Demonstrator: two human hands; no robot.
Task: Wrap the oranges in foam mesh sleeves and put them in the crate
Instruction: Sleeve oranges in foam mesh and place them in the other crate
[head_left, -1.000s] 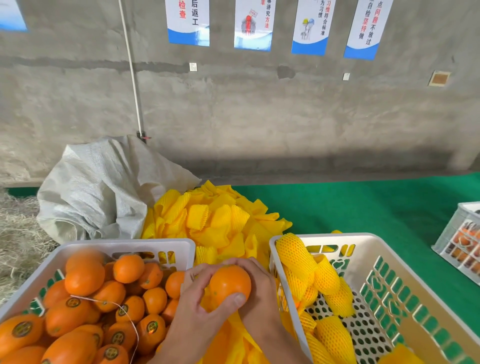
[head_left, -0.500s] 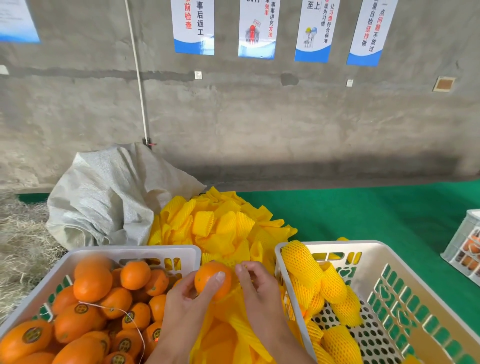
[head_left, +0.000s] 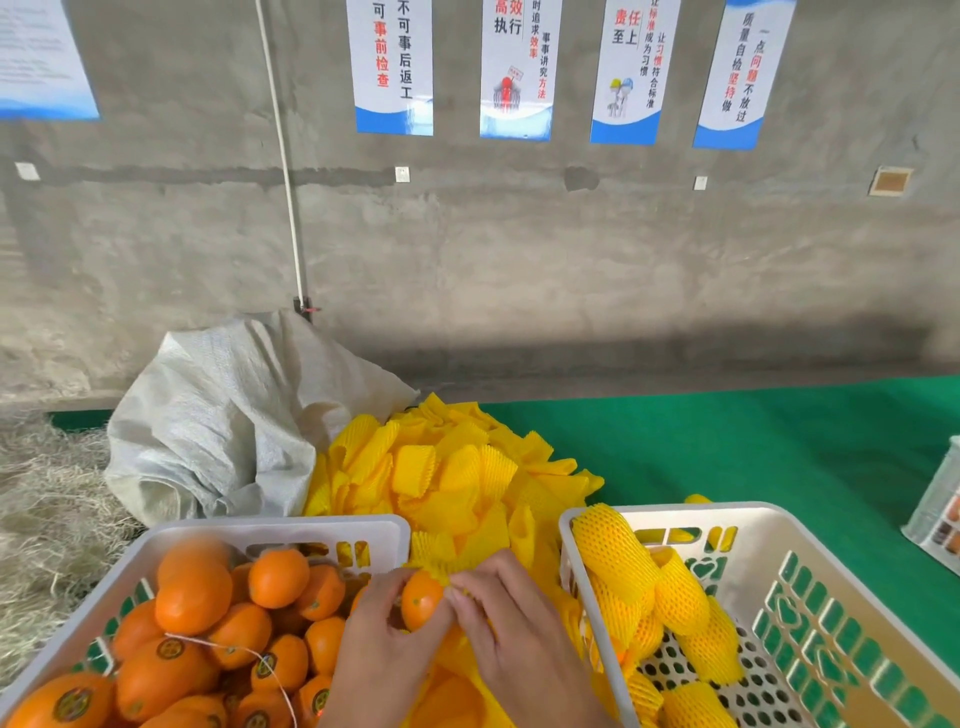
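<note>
An orange (head_left: 420, 600) sits between my two hands, low in the middle of the view. My left hand (head_left: 384, 644) grips it from the left. My right hand (head_left: 506, 618) pinches a yellow foam mesh sleeve (head_left: 441, 569) that lies against the orange's top right. The white crate (head_left: 769, 525) on the right holds several oranges wrapped in yellow mesh (head_left: 615, 551). The white crate (head_left: 270, 532) on the left is full of bare oranges (head_left: 192, 597), some with round stickers.
A big pile of loose yellow mesh sleeves (head_left: 452, 467) lies behind both crates. A crumpled grey woven sack (head_left: 228, 415) sits at the back left on straw. Green matting (head_left: 753, 447) covers the floor on the right, where another crate (head_left: 940, 514) shows at the edge.
The orange and both hands have sunk lower in view as the camera tilted up. My right hand moved from cupping the orange to pinching the mesh sleeve at its top.
</note>
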